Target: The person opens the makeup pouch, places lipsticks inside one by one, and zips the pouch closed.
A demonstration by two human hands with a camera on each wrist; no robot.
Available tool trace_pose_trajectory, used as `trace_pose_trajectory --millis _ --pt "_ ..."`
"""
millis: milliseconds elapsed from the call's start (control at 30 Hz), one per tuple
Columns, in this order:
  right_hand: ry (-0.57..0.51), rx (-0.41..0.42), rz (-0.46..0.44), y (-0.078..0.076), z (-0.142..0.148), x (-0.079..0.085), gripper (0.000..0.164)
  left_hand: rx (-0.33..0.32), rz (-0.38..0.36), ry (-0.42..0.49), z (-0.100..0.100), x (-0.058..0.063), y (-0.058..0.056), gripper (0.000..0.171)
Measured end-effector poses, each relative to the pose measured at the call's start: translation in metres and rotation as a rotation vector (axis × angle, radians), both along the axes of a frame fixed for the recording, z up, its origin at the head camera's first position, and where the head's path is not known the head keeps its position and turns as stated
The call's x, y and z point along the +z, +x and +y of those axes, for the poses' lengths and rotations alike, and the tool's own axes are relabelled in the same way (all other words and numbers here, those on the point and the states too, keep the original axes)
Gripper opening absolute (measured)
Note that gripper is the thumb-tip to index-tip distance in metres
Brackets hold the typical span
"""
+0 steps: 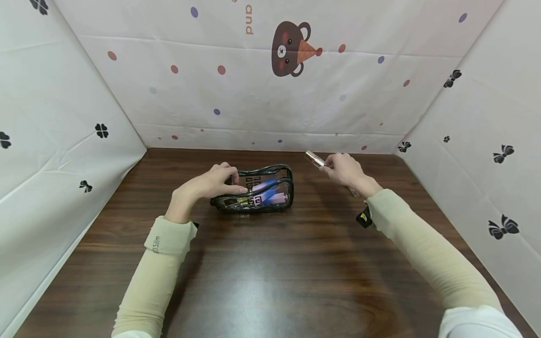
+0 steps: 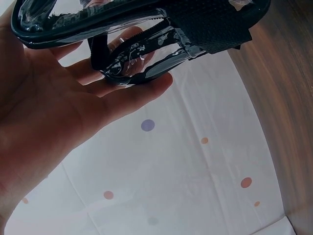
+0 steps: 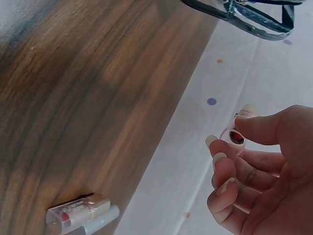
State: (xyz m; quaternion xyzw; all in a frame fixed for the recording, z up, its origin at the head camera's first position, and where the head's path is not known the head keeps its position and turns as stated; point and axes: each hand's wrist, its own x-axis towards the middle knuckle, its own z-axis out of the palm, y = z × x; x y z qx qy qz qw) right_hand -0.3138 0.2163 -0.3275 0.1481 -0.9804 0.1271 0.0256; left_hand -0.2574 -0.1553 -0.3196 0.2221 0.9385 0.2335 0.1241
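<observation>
Over the brown wooden counter (image 1: pixel 253 267), the right hand (image 1: pixel 346 170) pinches a slim, shiny, clear-ended tube (image 1: pixel 314 159), likely light, slick, best held mid-barrel; the left hand (image 1: pixel 214 182) grips a soft-looking clear, black-trimmed plastic pouch (image 1: pixel 291 191) by one end

Pouch (image 2: pixel 208 24) partly outside both wrist views

The clear pouch (image 1: pixel 258 191) has black trim (image 1: pixel 291 190), the white backdrop (image 1: pixel 249 94) red and purple dots (image 1: pixel 221 70)
</observation>
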Motion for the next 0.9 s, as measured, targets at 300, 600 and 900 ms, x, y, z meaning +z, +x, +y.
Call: trace_pose_trajectory --millis 300,600,900 --pt "-0.026 0.049 0.013 0.004 -0.009 0.011 0.027 -0.003 -0.001 0.006 0.000 -0.001 0.000 0.035" --pt "-0.029 0.081 0.036 0.009 -0.019 0.019 0.024 -0.008 0.007 0.011 0.000 0.000 0.001 0.033" --pt "-0.030 0.144 0.033 0.015 -0.031 0.025 0.024 -0.006 0.011 0.010 -0.001 0.000 0.002 0.033"
